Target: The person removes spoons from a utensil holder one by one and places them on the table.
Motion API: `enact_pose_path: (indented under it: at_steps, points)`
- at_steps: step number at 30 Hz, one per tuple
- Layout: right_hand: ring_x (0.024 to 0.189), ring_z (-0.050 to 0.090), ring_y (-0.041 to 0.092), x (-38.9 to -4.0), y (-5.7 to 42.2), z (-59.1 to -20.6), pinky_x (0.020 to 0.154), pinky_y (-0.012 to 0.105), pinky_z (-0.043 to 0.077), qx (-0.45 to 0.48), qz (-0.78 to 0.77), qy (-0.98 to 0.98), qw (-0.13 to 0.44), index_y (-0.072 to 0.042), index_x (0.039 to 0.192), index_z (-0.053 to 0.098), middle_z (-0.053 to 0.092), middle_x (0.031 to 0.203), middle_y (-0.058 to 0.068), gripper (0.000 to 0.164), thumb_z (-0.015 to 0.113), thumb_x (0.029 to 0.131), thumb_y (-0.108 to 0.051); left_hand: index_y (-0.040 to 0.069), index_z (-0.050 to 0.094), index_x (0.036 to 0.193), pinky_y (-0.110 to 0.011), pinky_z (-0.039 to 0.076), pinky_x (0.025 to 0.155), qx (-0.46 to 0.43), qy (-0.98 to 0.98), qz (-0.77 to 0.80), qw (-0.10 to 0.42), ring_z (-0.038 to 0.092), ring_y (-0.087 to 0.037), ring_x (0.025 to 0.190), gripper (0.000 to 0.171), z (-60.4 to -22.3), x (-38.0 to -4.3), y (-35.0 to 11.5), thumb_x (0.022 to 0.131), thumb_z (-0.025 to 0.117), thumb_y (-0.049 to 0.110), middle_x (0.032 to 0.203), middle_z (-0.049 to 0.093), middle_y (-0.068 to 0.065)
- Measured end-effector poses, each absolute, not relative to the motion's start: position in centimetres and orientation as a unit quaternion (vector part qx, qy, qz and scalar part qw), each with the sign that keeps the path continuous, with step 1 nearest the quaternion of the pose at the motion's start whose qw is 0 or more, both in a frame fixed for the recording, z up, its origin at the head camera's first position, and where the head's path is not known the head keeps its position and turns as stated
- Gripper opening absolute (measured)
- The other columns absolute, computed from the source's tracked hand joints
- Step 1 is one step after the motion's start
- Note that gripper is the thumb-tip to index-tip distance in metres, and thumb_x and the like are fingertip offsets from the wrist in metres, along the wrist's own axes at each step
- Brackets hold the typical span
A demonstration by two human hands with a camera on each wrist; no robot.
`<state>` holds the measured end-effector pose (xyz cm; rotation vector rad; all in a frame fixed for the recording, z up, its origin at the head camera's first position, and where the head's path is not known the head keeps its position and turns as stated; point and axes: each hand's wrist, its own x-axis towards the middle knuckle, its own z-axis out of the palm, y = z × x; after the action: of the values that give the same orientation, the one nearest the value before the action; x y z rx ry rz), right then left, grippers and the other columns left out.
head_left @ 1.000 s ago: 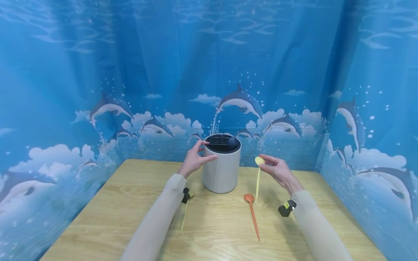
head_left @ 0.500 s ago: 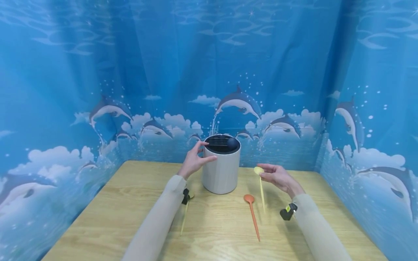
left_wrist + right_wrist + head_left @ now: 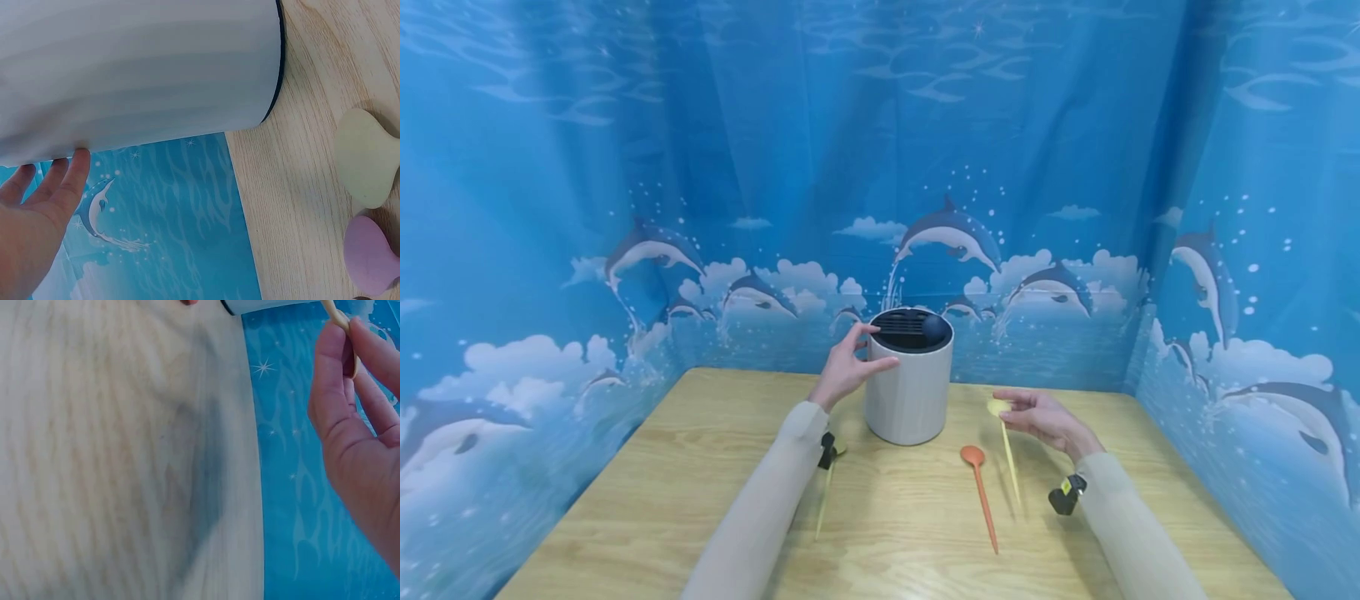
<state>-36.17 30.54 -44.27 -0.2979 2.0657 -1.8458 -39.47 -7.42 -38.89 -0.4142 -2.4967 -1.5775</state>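
Observation:
A white cylindrical utensil holder stands at the back of the table, with a black slotted insert in its top. My left hand rests on its left side, thumb across the front wall and index finger at the rim; in the left wrist view the extended fingertips touch the wall. To the right of the holder, my right hand pinches a yellow spoon at its bowl, between thumb and fingers. The handle points down toward the table. An orange spoon lies just left of it.
A dark blue round utensil head shows at the holder's top. A pale green spoon and a purple spoon lie by my left forearm, the purple one hidden in the head view. Behind the table hangs a blue dolphin curtain.
My right hand has come down and slightly right with the yellow spoon, whose handle tip has swung right and nearer to me. The left hand and holder stay put.

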Motion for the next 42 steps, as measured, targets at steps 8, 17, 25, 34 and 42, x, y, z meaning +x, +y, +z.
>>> enact_pose_path:
  at_steps: [8, 17, 25, 34, 42]
  points:
    - [0.103, 0.062, 0.018, -36.0, 30.6, -45.4, 0.095, 0.033, 0.055, -0.105, -0.616, 0.756, 0.194, 0.012, 0.145, 0.032, 0.057, 0.112, 0.009, 0.065, 0.065, 0.091, -0.002, 0.035, 0.049, 0.132, -0.059, 0.045, 0.103, -0.137, -0.837, -0.524, 0.078, 0.044, -0.032, 0.138, 0.079, -38.8, -39.5, -7.4, 0.066, 0.077, 0.070, 0.156, 0.037, -0.002]
    - [0.100, 0.066, 0.016, -35.9, 30.1, -46.7, 0.094, 0.034, 0.055, -0.097, -0.583, 0.778, 0.214, 0.013, 0.141, 0.038, 0.054, 0.125, 0.021, 0.061, 0.067, 0.089, -0.003, 0.035, 0.049, 0.131, -0.059, 0.044, 0.104, -0.141, -0.836, -0.525, 0.076, 0.043, -0.032, 0.139, 0.078, -38.8, -39.4, -7.4, 0.066, 0.077, 0.069, 0.157, 0.036, -0.002]
    - [0.094, 0.069, 0.016, -35.5, 29.6, -47.1, 0.091, 0.033, 0.057, -0.077, -0.559, 0.794, 0.225, 0.014, 0.137, 0.043, 0.064, 0.112, 0.017, 0.057, 0.068, 0.088, -0.002, 0.035, 0.049, 0.132, -0.059, 0.044, 0.104, -0.140, -0.837, -0.524, 0.075, 0.043, -0.032, 0.139, 0.076, -38.7, -39.3, -7.4, 0.069, 0.077, 0.066, 0.157, 0.036, -0.002]
    - [0.089, 0.070, 0.016, -35.3, 29.4, -47.0, 0.086, 0.033, 0.059, -0.046, -0.542, 0.811, 0.217, 0.013, 0.135, 0.047, 0.064, 0.106, 0.014, 0.054, 0.070, 0.088, -0.002, 0.034, 0.048, 0.132, -0.059, 0.044, 0.105, -0.135, -0.838, -0.523, 0.079, 0.043, -0.033, 0.139, 0.077, -38.7, -39.3, -7.3, 0.069, 0.077, 0.066, 0.157, 0.035, -0.003]
    - [0.077, 0.070, 0.014, -34.8, 29.4, -46.8, 0.074, 0.031, 0.061, -0.035, -0.501, 0.842, 0.197, 0.012, 0.131, 0.051, 0.069, 0.098, 0.011, 0.053, 0.073, 0.085, -0.004, 0.034, 0.048, 0.132, -0.059, 0.044, 0.104, -0.132, -0.838, -0.525, 0.073, 0.042, -0.032, 0.139, 0.080, -38.6, -39.3, -7.3, 0.066, 0.077, 0.070, 0.157, 0.036, -0.003]
